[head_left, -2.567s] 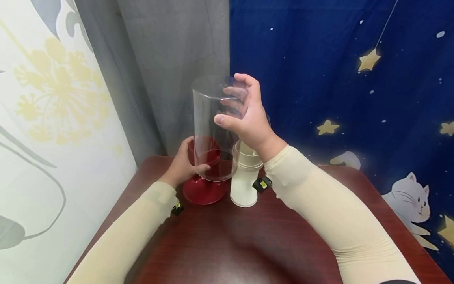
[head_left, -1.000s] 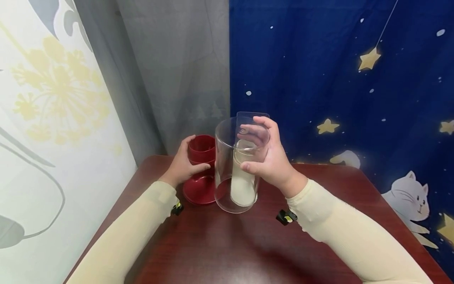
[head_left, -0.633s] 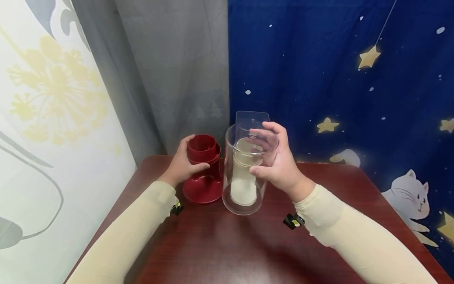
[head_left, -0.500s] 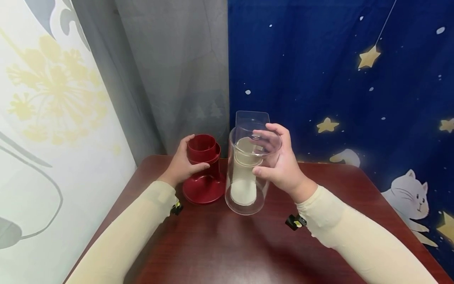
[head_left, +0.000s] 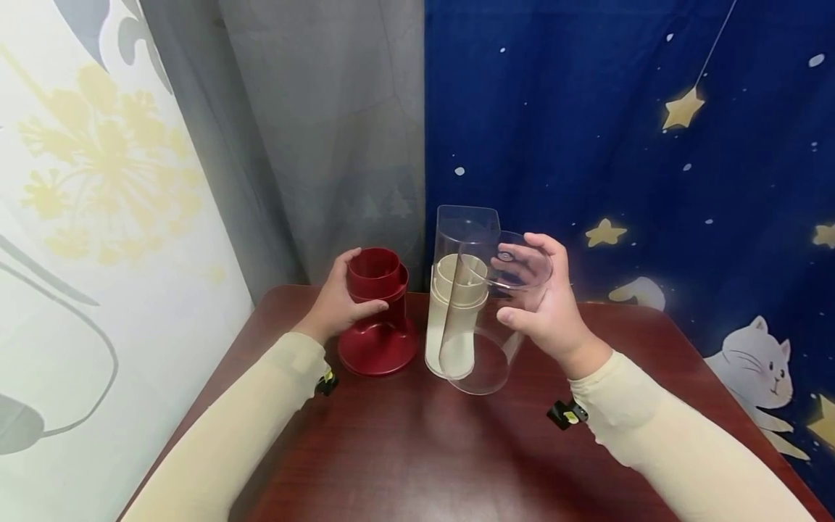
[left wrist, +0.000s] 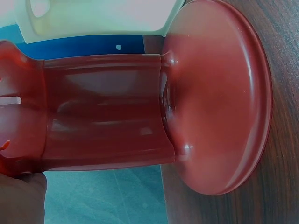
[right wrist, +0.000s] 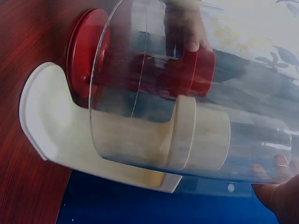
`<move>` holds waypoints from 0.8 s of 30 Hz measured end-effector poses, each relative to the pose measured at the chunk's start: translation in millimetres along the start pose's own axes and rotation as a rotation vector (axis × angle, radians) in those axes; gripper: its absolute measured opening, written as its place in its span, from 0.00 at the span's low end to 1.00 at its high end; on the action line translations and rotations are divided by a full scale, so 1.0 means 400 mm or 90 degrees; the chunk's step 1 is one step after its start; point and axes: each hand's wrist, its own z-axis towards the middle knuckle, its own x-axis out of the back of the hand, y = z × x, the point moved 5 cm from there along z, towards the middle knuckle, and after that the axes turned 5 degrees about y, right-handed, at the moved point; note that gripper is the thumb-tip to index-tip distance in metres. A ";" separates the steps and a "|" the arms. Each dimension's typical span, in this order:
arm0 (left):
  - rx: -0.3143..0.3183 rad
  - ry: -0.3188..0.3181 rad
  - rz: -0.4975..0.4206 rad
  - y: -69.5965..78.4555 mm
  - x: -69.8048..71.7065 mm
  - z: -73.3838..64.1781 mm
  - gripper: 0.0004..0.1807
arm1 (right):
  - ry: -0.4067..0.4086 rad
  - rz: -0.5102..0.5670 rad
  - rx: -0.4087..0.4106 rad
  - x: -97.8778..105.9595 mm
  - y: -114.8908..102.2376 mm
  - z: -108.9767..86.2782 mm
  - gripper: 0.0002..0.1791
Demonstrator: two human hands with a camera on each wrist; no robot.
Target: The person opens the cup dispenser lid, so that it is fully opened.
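My left hand [head_left: 339, 297] grips the upper ring of a red pedestal stand [head_left: 377, 351], which stands upright on its round base. My right hand [head_left: 548, 308] holds a clear plastic cylinder [head_left: 496, 312] near its upper rim, thumb on the near side and fingers behind. The cylinder leans a little to the right and overlaps a cream stand [head_left: 435, 341] in the head view. In the right wrist view the cream stand's collar [right wrist: 184, 133] shows through the clear wall. A clear, round-cornered container [head_left: 466, 217] rises behind the cream stand's collar.
Both stands are side by side toward the back of a dark red wooden table [head_left: 391, 449]. Behind it hang a grey curtain [head_left: 326, 145] and a blue star-patterned curtain [head_left: 554, 145]. A white patterned panel [head_left: 98, 290] is on the left.
The clear cylinder has come down from above the red stand and shifted right, past the cream stand's front, in my right hand. My left hand has kept its grip on the red stand.
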 end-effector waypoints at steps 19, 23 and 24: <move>0.005 0.001 0.001 0.003 0.002 -0.001 0.61 | 0.094 -0.091 -0.019 0.123 0.007 -0.027 0.55; 0.004 0.000 0.003 0.003 0.002 -0.003 0.61 | 0.130 -0.130 -0.026 0.145 0.020 -0.033 0.53; 0.003 0.000 0.003 0.003 0.002 -0.004 0.61 | 0.139 -0.136 -0.029 0.150 0.023 -0.035 0.52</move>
